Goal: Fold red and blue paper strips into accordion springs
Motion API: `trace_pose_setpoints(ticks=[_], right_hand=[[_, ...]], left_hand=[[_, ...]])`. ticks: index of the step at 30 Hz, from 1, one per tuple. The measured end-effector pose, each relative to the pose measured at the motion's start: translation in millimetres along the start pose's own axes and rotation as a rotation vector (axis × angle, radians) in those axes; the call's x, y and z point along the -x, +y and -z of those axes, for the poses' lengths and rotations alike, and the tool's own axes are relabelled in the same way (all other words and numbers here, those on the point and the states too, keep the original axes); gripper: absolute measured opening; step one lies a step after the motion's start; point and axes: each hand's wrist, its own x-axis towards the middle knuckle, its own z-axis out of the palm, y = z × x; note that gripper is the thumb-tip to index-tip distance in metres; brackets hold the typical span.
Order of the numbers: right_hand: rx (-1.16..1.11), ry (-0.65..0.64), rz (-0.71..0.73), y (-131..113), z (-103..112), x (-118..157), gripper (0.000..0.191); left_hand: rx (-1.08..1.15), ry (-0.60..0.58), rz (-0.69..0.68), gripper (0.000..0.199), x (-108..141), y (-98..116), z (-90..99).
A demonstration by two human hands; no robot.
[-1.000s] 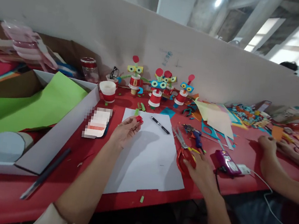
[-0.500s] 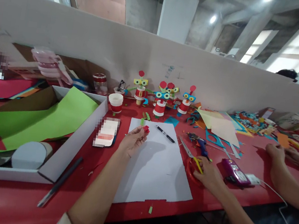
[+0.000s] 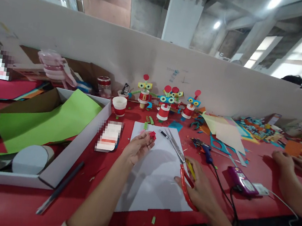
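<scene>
While the left hand point(image 3: 138, 148) pinches a small red piece point(image 3: 152, 135) above the white sheet point(image 3: 144, 181), the right hand point(image 3: 202, 190) grips the scissors point(image 3: 180, 155) by their handles, near and right, and their long blades point far and left, passing to the right of this piece.

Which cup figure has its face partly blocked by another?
The rear yellow-faced figure, overlapped by the front blue-faced figure. The far-left yellow-faced figure and the right-hand blue-faced figure show both eyes.

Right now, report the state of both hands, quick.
Left hand: closed, pinching a small red piece in its fingers.
Right hand: holding scissors by the handles, blades slightly apart.
</scene>
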Motion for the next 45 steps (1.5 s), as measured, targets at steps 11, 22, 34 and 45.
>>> trace_pose_setpoints(ticks=[11,22,34,45], right_hand=[[-0.091,0.005,0.125,-10,-15,-17,0.041],[-0.143,-0.042,0.173,-9,-12,-19,0.041],[-0.151,-0.057,0.092,-8,-18,-20,0.037],[-0.083,0.018,0.008,-2,-22,-13,0.038]], left_hand=[[0.047,-0.091,0.043,0.014,8,2,-5.3],[0.022,-0.097,0.073,0.008,9,5,-6.9],[0.061,-0.059,0.067,0.013,9,4,-9.4],[0.08,-0.039,0.05,0.012,8,6,-8.3]])
